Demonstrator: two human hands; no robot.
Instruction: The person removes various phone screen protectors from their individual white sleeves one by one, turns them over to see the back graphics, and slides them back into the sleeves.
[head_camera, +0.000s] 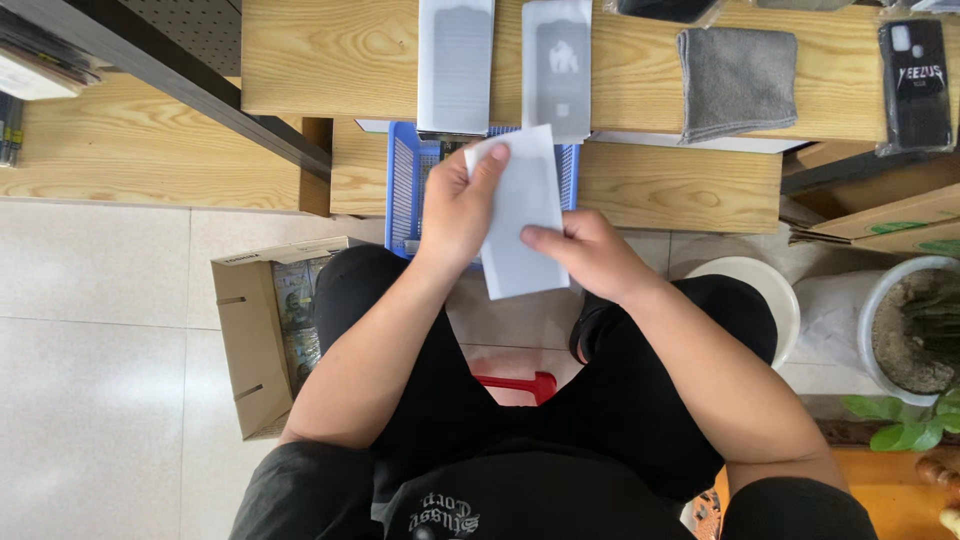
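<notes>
On the wooden shelf ahead of you lie two flat packets, a grey cloth and a black phone case. A blue basket sits below it. A cardboard box stands on the floor to your left, a potted plant to your right.

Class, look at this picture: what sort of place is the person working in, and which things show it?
Probably a small phone-accessory shop or packing bench: a packaged phone case and flat sleeves lie on the wooden counter, and both hands hold a white sleeve.

White sleeve, blue slotted basket, grey cloth (plain), pale wood-grain desk, black trousers.
</notes>
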